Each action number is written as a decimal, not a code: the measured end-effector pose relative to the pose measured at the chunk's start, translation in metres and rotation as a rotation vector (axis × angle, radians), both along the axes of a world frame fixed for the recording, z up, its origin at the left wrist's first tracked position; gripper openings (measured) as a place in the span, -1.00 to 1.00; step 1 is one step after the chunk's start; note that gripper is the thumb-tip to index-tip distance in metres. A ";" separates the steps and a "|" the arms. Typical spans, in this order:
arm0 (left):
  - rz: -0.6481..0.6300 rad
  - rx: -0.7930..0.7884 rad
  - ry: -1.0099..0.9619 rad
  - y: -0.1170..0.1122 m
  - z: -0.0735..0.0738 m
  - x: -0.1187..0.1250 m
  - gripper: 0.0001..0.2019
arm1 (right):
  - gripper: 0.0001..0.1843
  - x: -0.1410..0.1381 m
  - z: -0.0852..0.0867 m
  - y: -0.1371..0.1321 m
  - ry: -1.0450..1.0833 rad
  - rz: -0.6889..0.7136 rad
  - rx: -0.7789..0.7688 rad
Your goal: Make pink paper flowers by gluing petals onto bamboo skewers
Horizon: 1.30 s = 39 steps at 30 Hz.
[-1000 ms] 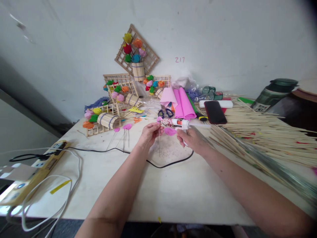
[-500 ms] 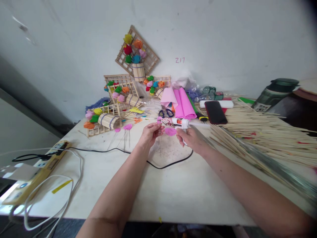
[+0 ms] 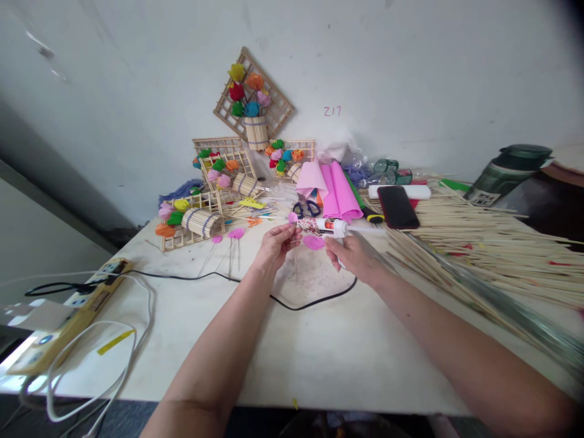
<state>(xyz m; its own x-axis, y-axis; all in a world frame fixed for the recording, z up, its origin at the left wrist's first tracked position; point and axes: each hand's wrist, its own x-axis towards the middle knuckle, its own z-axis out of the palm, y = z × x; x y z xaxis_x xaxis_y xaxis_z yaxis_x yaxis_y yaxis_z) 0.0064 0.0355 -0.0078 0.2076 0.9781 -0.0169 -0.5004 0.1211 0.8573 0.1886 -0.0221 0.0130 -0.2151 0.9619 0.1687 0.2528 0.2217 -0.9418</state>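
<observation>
Since a second ago almost nothing shifts; my hands stay over the table point(image 3: 319, 340). My left hand point(image 3: 274, 243) pinches a stick point(image 3: 295, 263) with a pink petal point(image 3: 292, 217); my right hand point(image 3: 351, 255) grips the glue gun point(image 3: 326, 226), nozzle touching it. I judge gluing is underway; next wants a steady press.

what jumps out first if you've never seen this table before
The two hands meeting mid-table: the left hand pinches a thin stick tipped with a small pink petal, and the right hand holds a glue gun pointed at it. Behind them, stick frames with bright paper flowers lean on the wall. A big heap of bamboo sticks spreads over the table's right side.
</observation>
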 end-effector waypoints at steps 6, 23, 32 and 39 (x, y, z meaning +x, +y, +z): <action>0.046 -0.015 0.001 0.000 0.001 0.001 -0.84 | -0.52 0.001 -0.004 0.002 -0.014 -0.019 0.017; 0.062 -0.016 -0.021 -0.001 0.003 0.001 -0.84 | -0.53 0.001 0.001 -0.001 -0.068 -0.060 0.042; 0.141 -0.050 -0.178 0.005 0.012 -0.021 -0.93 | -0.60 0.002 -0.010 0.001 -0.207 -0.179 0.173; 0.212 -0.102 -0.336 0.005 0.034 -0.049 -0.85 | -0.52 -0.016 -0.036 0.003 -0.821 -0.091 0.419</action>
<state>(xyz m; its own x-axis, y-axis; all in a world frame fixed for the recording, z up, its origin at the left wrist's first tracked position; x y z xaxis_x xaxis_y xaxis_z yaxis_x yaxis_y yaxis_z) -0.0430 0.0404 0.0261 0.0117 0.9966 -0.0816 -0.7738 0.0607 0.6305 0.1723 -0.0190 -0.0228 -0.3473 0.8760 0.3347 0.8387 0.4498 -0.3070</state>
